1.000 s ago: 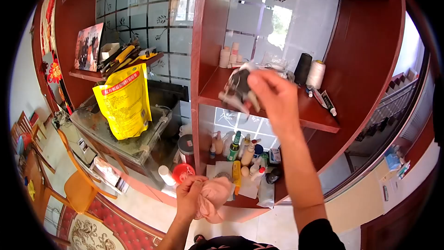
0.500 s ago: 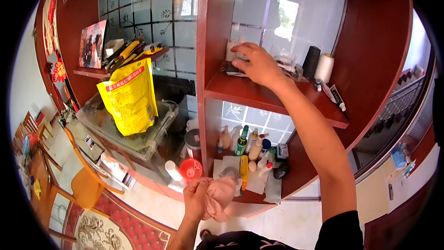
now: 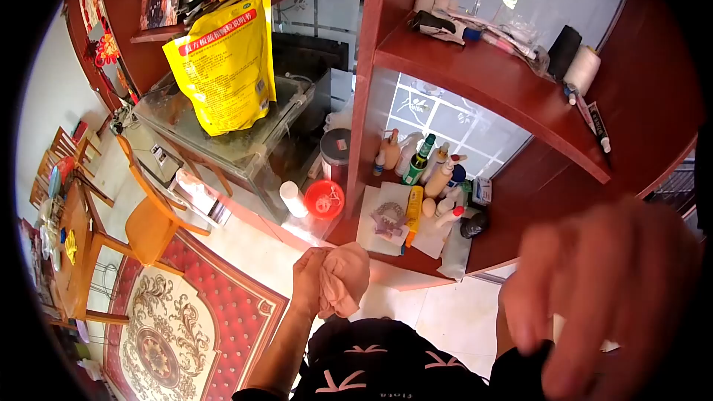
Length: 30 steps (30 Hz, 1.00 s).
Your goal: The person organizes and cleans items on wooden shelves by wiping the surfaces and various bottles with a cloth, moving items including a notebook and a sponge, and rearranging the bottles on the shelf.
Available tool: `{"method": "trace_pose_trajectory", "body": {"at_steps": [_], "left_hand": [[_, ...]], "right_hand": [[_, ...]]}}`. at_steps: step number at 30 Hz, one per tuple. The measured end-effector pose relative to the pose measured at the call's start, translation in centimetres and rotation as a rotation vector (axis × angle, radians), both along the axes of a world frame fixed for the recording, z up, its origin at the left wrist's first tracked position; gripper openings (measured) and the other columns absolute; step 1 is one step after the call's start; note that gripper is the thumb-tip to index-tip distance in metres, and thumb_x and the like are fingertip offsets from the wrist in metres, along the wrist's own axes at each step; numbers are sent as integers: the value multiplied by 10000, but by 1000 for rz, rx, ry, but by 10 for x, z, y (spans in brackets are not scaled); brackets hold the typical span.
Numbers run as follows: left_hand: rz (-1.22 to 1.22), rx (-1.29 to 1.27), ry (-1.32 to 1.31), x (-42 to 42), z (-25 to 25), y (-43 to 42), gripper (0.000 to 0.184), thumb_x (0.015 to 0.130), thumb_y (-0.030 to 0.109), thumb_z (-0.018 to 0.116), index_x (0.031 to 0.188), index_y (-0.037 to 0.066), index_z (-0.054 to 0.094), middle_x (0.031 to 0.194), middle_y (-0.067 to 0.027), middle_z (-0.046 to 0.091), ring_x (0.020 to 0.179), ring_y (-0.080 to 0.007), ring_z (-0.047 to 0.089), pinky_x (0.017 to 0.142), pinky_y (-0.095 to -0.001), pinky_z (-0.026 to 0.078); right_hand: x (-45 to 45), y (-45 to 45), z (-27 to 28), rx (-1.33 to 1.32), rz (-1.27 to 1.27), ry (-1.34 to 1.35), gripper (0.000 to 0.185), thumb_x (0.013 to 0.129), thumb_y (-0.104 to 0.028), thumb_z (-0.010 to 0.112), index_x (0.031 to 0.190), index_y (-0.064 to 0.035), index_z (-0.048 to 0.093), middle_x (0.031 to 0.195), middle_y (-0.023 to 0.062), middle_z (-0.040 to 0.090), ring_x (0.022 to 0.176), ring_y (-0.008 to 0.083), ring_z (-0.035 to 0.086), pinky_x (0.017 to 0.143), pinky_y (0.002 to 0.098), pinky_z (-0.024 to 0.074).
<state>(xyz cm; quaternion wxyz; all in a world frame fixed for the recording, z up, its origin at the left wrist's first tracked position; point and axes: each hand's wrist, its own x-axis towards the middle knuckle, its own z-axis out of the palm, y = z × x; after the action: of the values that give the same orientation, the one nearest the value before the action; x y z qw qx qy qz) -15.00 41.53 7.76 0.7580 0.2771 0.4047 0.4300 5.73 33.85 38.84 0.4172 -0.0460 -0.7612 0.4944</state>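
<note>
Head view shows the left hand (image 3: 307,275) shut around a bunched-up pink cloth (image 3: 344,278), down low in front of the shelves. The right hand (image 3: 601,289) is big and blurry, close to the camera, with its fingers bent a bit; I cannot tell if it has hold of anything. Right now the job seems to be just holding the cloth, while the right hand is away from the shelves. To keep the cloth bunched, the left fingers need to stay closed. On the lower shelf (image 3: 520,215), a green bottle (image 3: 420,160) stands in a tight crowd of bottles, so a hand reaching in there could knock some over. A yellow tube (image 3: 414,215) lies in front of them. The upper shelf (image 3: 475,74) sticks out over that spot and could get in the way. It holds a black spool (image 3: 564,52) and a white spool (image 3: 581,70) side by side, and a dark tube (image 3: 599,128) near the edge. On the other side, a tall yellow bag (image 3: 223,67) stands on a glass tank (image 3: 267,171). A white bottle (image 3: 293,199) is just beside a red tub (image 3: 324,198).
</note>
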Motion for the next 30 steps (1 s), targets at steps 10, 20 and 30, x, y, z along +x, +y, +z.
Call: {"method": "trace_pose_trajectory", "body": {"at_steps": [10,20,30], "left_hand": [[-18,-11,22,1,-8,-2,261,990,144,465,997,-64,622,934,-137,677,828,-196,662,769,-305,550],[-74,-49,37,9,-16,-1,239,977,129,470,991,-44,635,921,-116,670,825,-175,646,759,-299,535],[-62,-4,44,6,-21,-5,227,984,137,490,975,-37,635,912,-99,667,827,-150,636,764,-266,520]], "right_hand": [[13,-22,-6,-138,107,140,175,918,-57,511,791,22,602,860,129,657,702,237,643,699,336,529],[25,-39,-16,-195,141,247,271,922,31,460,669,22,558,816,137,632,608,248,633,623,351,542],[-1,-31,-19,119,-82,357,117,902,-248,664,823,-189,726,845,-64,676,633,112,530,553,248,402]]}}
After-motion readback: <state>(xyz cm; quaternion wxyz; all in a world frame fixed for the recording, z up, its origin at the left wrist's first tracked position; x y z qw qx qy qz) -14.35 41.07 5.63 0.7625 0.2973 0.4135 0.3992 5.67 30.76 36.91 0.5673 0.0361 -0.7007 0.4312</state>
